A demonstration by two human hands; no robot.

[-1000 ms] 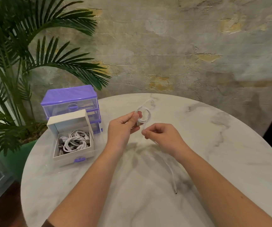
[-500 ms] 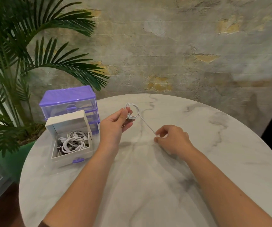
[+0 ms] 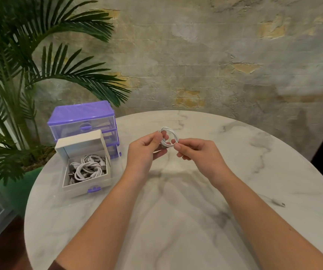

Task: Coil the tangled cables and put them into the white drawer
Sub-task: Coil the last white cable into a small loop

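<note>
Both hands hold one white cable coil above the counter: the left hand pinches its 9 o'clock side, the right hand pinches its 3 o'clock side. The white drawer, already holding coiled cables, stands open at 9 o'clock. If either pinch loosens, I think the loops could spring apart, because nothing ties them.

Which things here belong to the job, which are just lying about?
Job: white cable coil pinched in left hand and right hand; open white drawer of coiled cables.
Lying about: purple plastic drawer unit; potted palm.
</note>
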